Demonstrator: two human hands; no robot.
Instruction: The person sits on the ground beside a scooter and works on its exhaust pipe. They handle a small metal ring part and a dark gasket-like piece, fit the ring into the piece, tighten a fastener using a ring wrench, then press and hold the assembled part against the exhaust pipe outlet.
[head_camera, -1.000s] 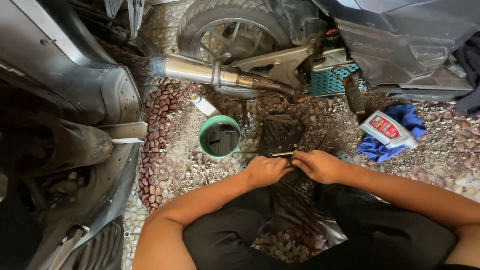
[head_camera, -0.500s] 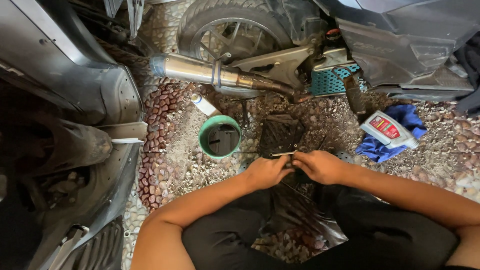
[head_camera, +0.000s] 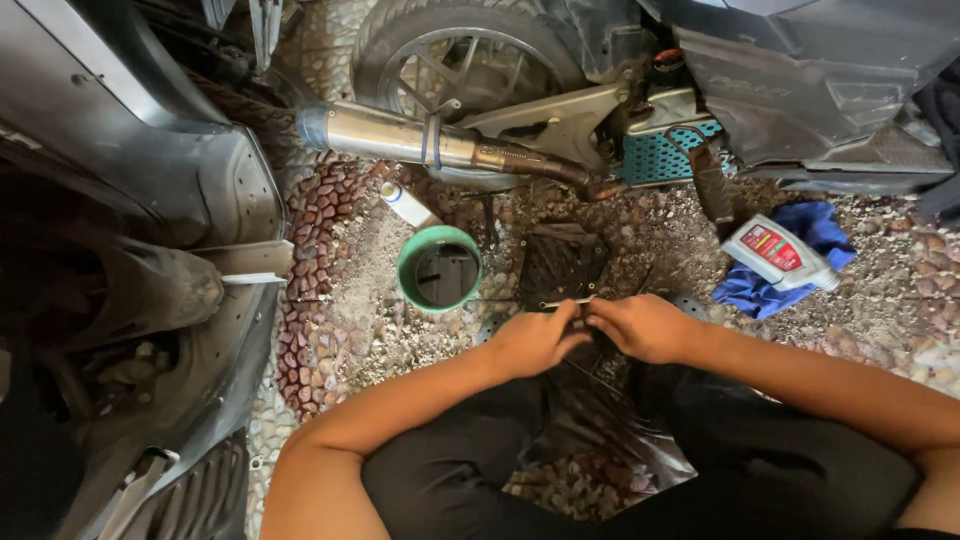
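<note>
Soft daylight, sharp centre (deep shadow at left), edges warped.

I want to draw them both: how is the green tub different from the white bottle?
The green tub is round and open on top, showing a dark inside; the white bottle is boxy and closed in. The tub stands upright on the pebbles, while the bottle lies on its side on a blue cloth. The tub is plain; the bottle has a red label. Both lie beyond the hands, near the scooter.
</note>
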